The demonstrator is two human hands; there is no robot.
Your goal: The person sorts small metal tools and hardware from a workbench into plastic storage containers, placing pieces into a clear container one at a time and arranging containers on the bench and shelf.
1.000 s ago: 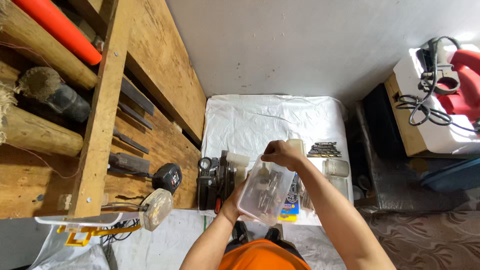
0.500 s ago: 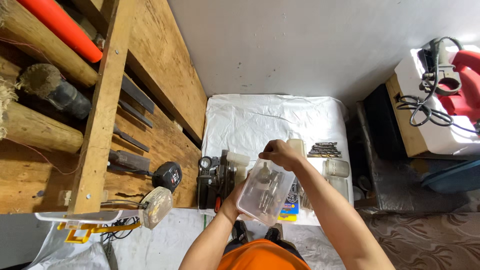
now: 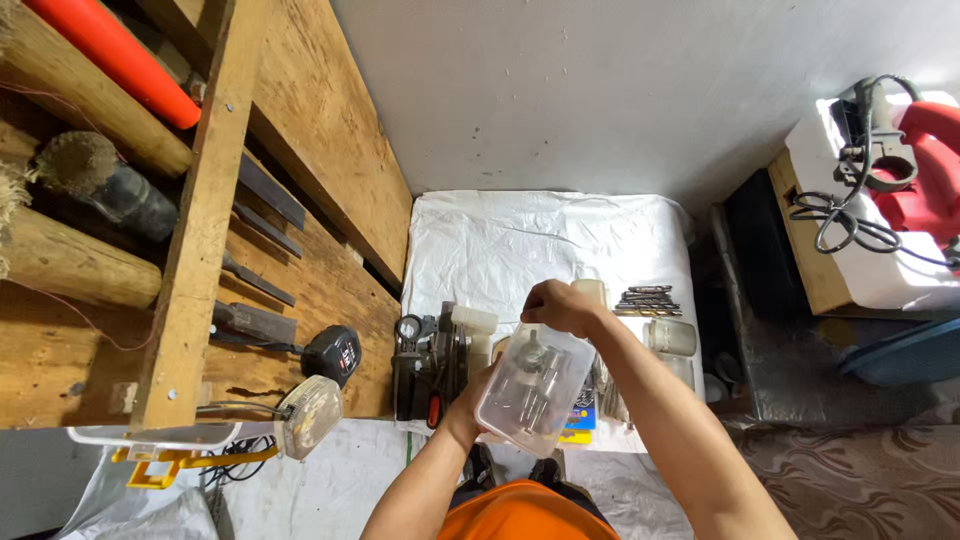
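A clear plastic box [image 3: 533,388] with several metal drill bits and round cutters inside is held tilted above the near edge of a white-covered table [image 3: 520,240]. My left hand [image 3: 472,398] grips the box from underneath at its left side. My right hand [image 3: 557,305] clasps the box's far top edge. Just beyond the right hand lies a row of dark drill bits [image 3: 648,299] on the white sheet. Small clear jars [image 3: 672,337] stand right of my right forearm.
A dark tool with a gauge [image 3: 425,365] sits at the table's near left. Wooden shelving [image 3: 210,200] with logs, an orange tube and a work lamp [image 3: 310,414] fills the left. A red power tool [image 3: 925,170] rests on white foam at right.
The box and both hands have barely shifted; the right hand sits slightly lower and nearer on the box's top edge. Nothing was picked up or let go.
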